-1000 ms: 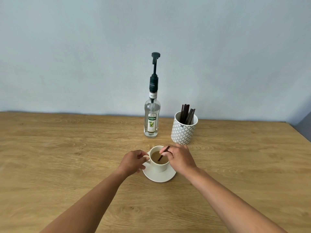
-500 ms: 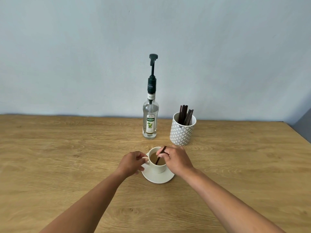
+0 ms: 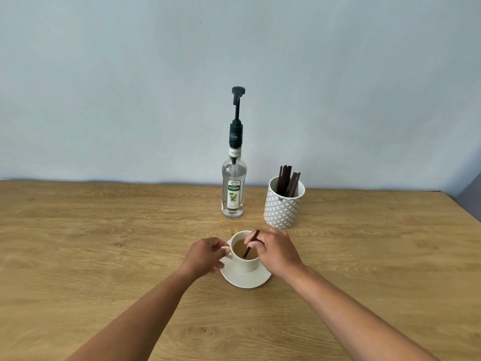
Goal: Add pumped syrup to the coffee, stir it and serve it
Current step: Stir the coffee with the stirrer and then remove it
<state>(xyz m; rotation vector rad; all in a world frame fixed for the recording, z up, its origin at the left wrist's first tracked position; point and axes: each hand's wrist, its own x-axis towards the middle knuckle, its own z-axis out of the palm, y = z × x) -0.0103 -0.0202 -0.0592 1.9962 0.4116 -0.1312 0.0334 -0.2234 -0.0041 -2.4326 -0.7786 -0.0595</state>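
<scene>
A white cup (image 3: 244,264) of light brown coffee stands on a white saucer (image 3: 244,281) in the middle of the wooden table. My left hand (image 3: 205,256) pinches the cup's handle on its left side. My right hand (image 3: 277,252) holds a dark brown stir stick (image 3: 251,243) tilted, with its lower end in the coffee. Behind the cup stands a clear syrup bottle (image 3: 233,188) with a dark green pump on top, its spout pointing left.
A white patterned holder (image 3: 285,207) with several dark stir sticks stands right of the bottle, just behind my right hand. A pale blue wall runs along the table's far edge. The table's right edge (image 3: 463,212) shows at the far right.
The stir stick's lower end has shifted inside the cup, first left, then back toward the centre. My left hand has stayed on the handle. The view has shifted slightly.
</scene>
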